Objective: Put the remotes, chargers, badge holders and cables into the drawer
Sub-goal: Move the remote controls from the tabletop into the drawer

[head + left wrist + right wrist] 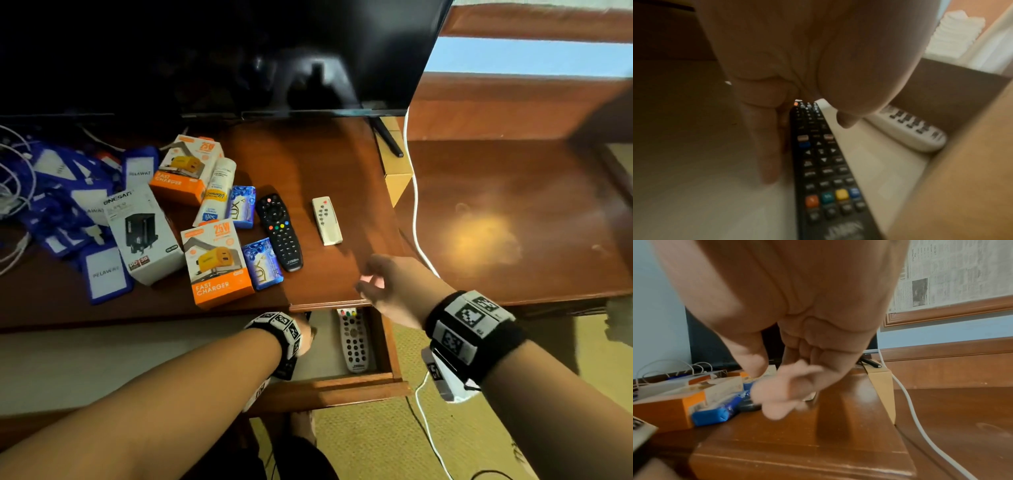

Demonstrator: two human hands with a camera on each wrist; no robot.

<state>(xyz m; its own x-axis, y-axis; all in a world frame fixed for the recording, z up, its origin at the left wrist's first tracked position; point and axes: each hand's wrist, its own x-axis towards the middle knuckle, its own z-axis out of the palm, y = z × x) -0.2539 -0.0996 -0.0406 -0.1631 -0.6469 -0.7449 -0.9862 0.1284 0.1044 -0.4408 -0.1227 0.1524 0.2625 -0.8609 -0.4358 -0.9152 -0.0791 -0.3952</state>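
My left hand (807, 152) is inside the open drawer (390, 342). Its straight fingers (764, 154) lie along the left edge of a black remote (828, 170) on the drawer floor, and the thumb hovers to the right. A grey remote (354, 339) lies by the drawer's right wall. My right hand (371, 281) hovers over the table's front right corner, loosely curled and holding nothing. On the table lie another black remote (280, 233), a small white remote (327, 221), two orange charger boxes (215, 263), a white charger box (144, 236), blue badge holders (104, 274) and white cables (13, 192).
Two blue soap packets (262, 263) and a white tube (215, 192) lie among the chargers. A TV (239, 51) stands at the back of the table. A white cord (416, 205) hangs along the table's right side, next to a lower wooden surface (513, 222).
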